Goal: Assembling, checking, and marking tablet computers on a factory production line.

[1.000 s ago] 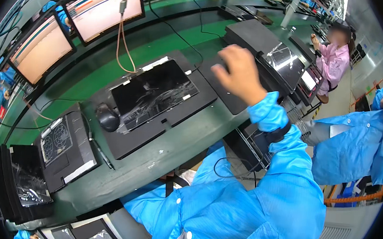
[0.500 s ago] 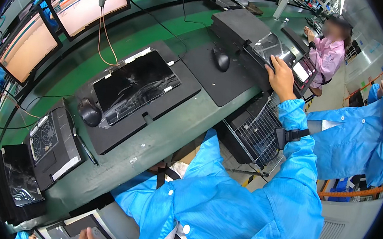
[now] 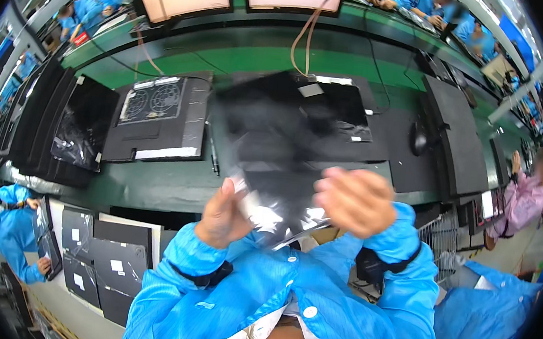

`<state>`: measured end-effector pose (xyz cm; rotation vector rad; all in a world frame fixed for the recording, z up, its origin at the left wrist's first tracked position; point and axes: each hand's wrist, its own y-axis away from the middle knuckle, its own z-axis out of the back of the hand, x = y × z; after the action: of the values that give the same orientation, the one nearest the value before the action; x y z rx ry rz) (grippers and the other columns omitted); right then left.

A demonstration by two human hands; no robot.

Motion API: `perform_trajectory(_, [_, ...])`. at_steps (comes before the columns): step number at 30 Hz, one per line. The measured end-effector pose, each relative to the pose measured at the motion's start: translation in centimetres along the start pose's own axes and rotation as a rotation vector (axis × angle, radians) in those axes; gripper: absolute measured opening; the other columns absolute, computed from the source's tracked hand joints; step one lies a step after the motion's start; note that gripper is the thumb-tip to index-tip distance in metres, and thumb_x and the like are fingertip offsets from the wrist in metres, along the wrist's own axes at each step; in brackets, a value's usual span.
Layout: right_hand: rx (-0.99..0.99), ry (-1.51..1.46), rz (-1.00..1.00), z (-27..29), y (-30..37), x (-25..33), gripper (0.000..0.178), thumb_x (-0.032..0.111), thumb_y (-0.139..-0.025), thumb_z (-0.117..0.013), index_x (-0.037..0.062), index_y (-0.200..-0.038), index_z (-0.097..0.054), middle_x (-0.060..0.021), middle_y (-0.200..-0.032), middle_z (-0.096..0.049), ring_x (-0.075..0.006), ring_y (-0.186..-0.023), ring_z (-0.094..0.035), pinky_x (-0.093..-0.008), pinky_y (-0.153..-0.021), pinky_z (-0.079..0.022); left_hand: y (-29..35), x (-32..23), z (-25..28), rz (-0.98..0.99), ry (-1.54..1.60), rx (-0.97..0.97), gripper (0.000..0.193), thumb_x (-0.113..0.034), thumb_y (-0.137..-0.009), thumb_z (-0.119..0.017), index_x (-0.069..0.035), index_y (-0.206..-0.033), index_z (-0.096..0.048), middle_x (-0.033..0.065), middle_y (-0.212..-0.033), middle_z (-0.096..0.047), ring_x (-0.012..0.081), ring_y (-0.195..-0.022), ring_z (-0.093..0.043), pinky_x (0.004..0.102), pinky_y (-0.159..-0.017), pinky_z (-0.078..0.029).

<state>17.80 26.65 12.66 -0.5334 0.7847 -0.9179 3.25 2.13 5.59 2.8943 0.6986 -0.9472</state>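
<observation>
Gripping a thin, flat, black rectangular panel (image 3: 268, 137) at its lower left edge, the person's bare left hand (image 3: 223, 220) has its thumb raised along the near side, its fingers partly hidden by the panel and bent closed against it. The panel is blurred; it hangs in the air in front of the chest, tilted, its far part overlapping in view a black tablet-like screen (image 3: 348, 115) on the bench. Clear, glossy plastic film (image 3: 273, 218) shines at the panel's near end, between the two hands. The bare right hand (image 3: 360, 202) is at the panel's lower right side, its fingers half curled toward the film with the tips just beside or on it; the blur hides whether they pinch it, so I cannot tell.

On the dark green bench (image 3: 134, 186), left of the panel, a slim black pen-shaped tool (image 3: 213, 150) lies beside a flat black slab with circular line patterns (image 3: 153, 120). Further left, a dark glossy film-wrapped panel (image 3: 81, 120) leans by a stack of black slabs (image 3: 27, 122). Right of the screen, a black computer mouse (image 3: 420, 138) rests near a large black slab-like case (image 3: 458, 134).
</observation>
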Motion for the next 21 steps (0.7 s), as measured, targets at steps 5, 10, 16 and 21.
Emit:
perform_trajectory(5, [-0.157, -0.275, -0.229, -13.1, -7.4, 0.9, 0.035, 0.013, -0.078, -0.071, 0.0052, -0.112, -0.068, -0.0114, -0.12, -0.066, -0.0284, -0.116, -0.063, -0.0421, -0.1, -0.049, 9.1, -4.3, 2.1, -0.408, -0.042, -0.635, 0.037, -0.006, -0.095, -0.059, 0.005, -0.13, -0.06, 0.0175, -0.128, -0.068, 0.0339, -0.12, -0.064, 0.0497, -0.106, -0.05])
perform_trajectory(10, [0.229, -0.053, -0.168, -24.5, -10.1, -0.6, 0.028, 0.016, -0.083, -0.067, 0.0027, -0.107, -0.07, -0.0127, -0.114, -0.064, -0.0318, -0.126, -0.054, -0.0525, -0.113, -0.036, 14.9, -6.2, 3.3, -0.668, -0.003, -0.684, 0.04, -0.008, -0.097, -0.059, 0.0, -0.137, -0.057, 0.0159, -0.136, -0.063, 0.0343, -0.126, -0.06, 0.0501, -0.112, -0.046])
perform_trajectory(16, [0.46, -0.076, 0.032, -27.8, -11.5, -1.5, 0.02, 0.019, -0.085, -0.064, 0.0108, -0.097, -0.078, -0.0093, -0.111, -0.069, -0.0291, -0.125, -0.055, -0.0558, -0.119, -0.029, 16.9, -6.2, 4.6, -0.753, -0.007, -0.746, 0.038, -0.011, -0.101, -0.056, 0.001, -0.137, -0.058, 0.0157, -0.136, -0.064, 0.0334, -0.126, -0.061, 0.0504, -0.112, -0.045])
perform_trajectory(21, [0.3, -0.489, -0.217, -20.1, -15.1, -1.0, 0.014, 0.019, -0.088, -0.07, 0.0073, -0.096, -0.072, -0.0147, -0.086, -0.071, -0.0345, -0.084, -0.069, -0.0438, -0.079, -0.054, 14.6, -7.9, 4.9, -0.704, 0.181, -0.571, 0.035, -0.011, -0.103, -0.054, 0.004, -0.135, -0.058, 0.0176, -0.136, -0.064, 0.0343, -0.127, -0.061, 0.0477, -0.113, -0.046])
